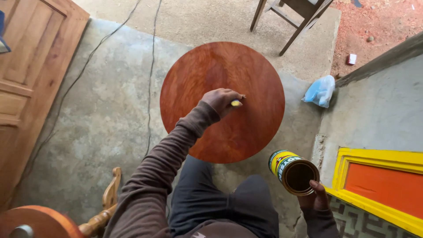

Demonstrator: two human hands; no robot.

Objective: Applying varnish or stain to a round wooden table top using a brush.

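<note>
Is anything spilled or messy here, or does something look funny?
Nothing looks spilled. The open can in the right hand is tipped on its side toward the camera, yet nothing runs out. The left hand presses a small yellow thing on the round red-brown tabletop. A blue plastic bag lies crumpled on the floor.

a woodworking yard: bare concrete floor (105, 114), unfinished door (31, 75), chair frame (293, 17).

A wooden door (31, 83) leans along the left edge of the concrete floor (101, 128), with two thin cables (150, 88) trailing across it. A wooden chair (293, 17) stands at the far edge. A blue plastic bag (320, 91) lies by the right wall, a yellow-and-orange frame (383, 185) nearer, and carved wooden legs (105, 207) at the near left corner.
</note>
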